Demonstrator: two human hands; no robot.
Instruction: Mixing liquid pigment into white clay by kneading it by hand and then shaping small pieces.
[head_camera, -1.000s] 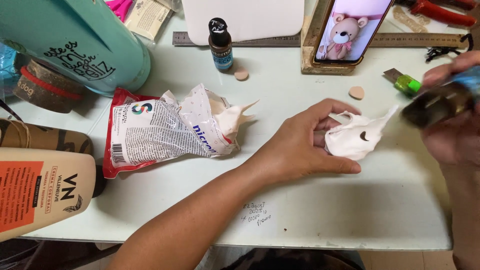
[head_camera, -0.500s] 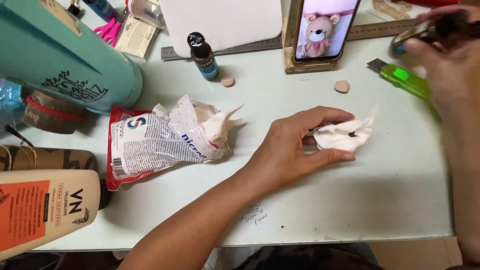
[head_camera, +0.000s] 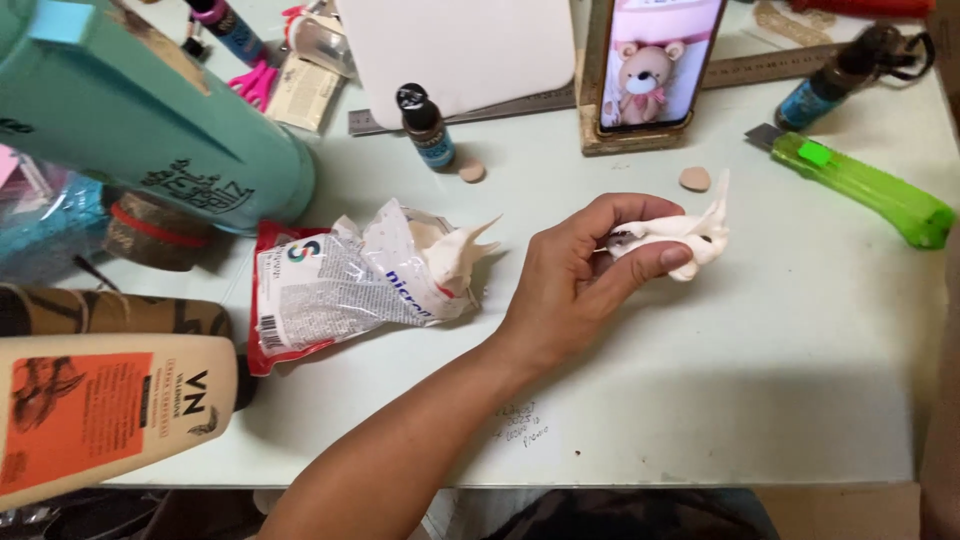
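Observation:
My left hand (head_camera: 575, 290) reaches over the pale green table (head_camera: 750, 400) and pinches a lump of white clay (head_camera: 695, 235) between thumb and fingers. The lump has a thin point sticking up. To the left of the hand lies an opened red and white clay packet (head_camera: 340, 295) with more white clay (head_camera: 455, 255) poking out of it. Only a blurred strip of what may be my right arm shows at the right edge; the hand itself is out of frame.
A phone (head_camera: 655, 60) showing a teddy bear stands at the back. A green utility knife (head_camera: 865, 185) and a dark paint bottle (head_camera: 840, 75) lie at the right. Nearby are a small bottle (head_camera: 425, 125), two tan clay discs (head_camera: 694, 179), a teal flask (head_camera: 150, 130) and a lotion bottle (head_camera: 100, 410).
My right hand, which held a dark bottle, has left the view; the bottle now lies at the back right. My left hand has closed around the white clay and raised it.

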